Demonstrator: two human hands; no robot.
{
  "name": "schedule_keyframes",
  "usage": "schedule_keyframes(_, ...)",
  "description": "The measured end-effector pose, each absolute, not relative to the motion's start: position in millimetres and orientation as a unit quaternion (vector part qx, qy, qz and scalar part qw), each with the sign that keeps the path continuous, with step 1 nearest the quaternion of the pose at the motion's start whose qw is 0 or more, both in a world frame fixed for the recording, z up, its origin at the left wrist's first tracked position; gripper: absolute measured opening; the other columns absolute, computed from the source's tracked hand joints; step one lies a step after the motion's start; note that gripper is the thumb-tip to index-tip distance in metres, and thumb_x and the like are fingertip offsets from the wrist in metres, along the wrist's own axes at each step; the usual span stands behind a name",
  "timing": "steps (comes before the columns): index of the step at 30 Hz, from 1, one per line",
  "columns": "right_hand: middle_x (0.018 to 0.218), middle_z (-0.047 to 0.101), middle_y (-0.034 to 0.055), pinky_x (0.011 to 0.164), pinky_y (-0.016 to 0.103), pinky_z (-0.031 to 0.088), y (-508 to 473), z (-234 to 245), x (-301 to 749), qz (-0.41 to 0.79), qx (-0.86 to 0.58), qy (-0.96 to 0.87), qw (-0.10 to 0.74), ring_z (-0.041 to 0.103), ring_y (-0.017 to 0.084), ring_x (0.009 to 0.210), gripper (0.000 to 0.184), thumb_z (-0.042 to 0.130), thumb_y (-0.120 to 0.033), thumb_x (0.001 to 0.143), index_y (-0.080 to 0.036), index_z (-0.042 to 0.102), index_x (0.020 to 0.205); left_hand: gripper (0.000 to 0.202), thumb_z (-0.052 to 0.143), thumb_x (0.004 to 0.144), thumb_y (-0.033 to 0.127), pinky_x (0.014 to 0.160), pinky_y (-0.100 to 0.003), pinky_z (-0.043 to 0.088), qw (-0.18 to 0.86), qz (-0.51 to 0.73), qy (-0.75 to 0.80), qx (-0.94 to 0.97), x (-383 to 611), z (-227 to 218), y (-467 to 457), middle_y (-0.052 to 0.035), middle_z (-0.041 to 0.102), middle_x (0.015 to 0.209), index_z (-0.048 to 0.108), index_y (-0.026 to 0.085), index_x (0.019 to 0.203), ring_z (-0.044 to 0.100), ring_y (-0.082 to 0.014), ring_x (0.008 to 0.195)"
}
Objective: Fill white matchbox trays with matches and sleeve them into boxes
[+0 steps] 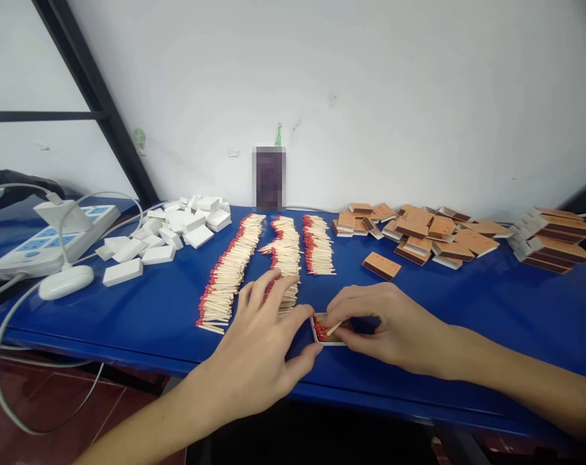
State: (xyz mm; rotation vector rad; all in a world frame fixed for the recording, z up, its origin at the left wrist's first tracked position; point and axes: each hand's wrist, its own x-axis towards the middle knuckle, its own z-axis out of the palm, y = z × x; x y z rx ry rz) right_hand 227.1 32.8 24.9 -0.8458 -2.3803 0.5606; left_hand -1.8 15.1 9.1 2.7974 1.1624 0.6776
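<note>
A small white matchbox tray (332,343) lies on the blue table between my hands, with red-headed matches (320,330) inside. My left hand (263,349) has its thumb and index finger on the front and back of the tray's left end, holding it. Its other fingers spread out over the near part of the middle row of matches (285,242). My right hand (384,326) is above the tray's right part, thumb and fingers pinching a match (334,328). This hand hides much of the tray.
Two more match rows (232,271) (318,245) flank the middle one. White trays (176,226) are heaped at the left, near a power strip (55,239) and cables. Orange matchbox sleeves (413,226) lie at the right, beside stacked ones (554,239). A wall stands behind.
</note>
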Motion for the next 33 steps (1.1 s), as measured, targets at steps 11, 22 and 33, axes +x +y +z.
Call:
schedule_keyframes(11,0.087,0.075,0.0023,0.069,0.021,0.053,30.0,25.5,228.9,0.2,-0.303,-0.893,0.264,0.068,0.012,0.078,0.016,0.061,-0.011,0.088,-0.019,0.073,0.093,0.029,0.055,0.097,0.037,0.11,-0.059,0.036,0.015,0.221,0.374,0.901,-3.1,8.2,15.1,-0.0138,0.042,0.145,0.062,0.022,0.121,0.027,-0.0371,0.142)
schedule_keyframes(22,0.081,0.071,0.004,0.064,0.022,0.053,31.3,23.3,231.7,0.158,-0.277,-0.904,0.284,0.065,0.012,0.072,0.01,0.062,-0.016,0.092,-0.019,0.072,0.089,0.028,0.054,0.097,0.038,0.108,-0.061,0.038,0.021,0.223,0.373,0.9,-3.4,10.4,14.8,-0.0145,0.046,0.142,0.064,0.022,0.118,0.031,-0.0385,0.139)
schedule_keyframes(33,0.075,0.073,0.002,0.07,0.026,0.051,33.8,23.0,231.6,0.133,-0.268,-0.908,0.295,0.064,0.013,0.072,0.01,0.064,-0.018,0.092,-0.019,0.073,0.09,0.027,0.052,0.098,0.035,0.108,-0.059,0.037,0.026,0.218,0.372,0.902,-2.7,11.8,14.7,-0.0136,0.046,0.142,0.063,0.021,0.119,0.03,-0.0365,0.139)
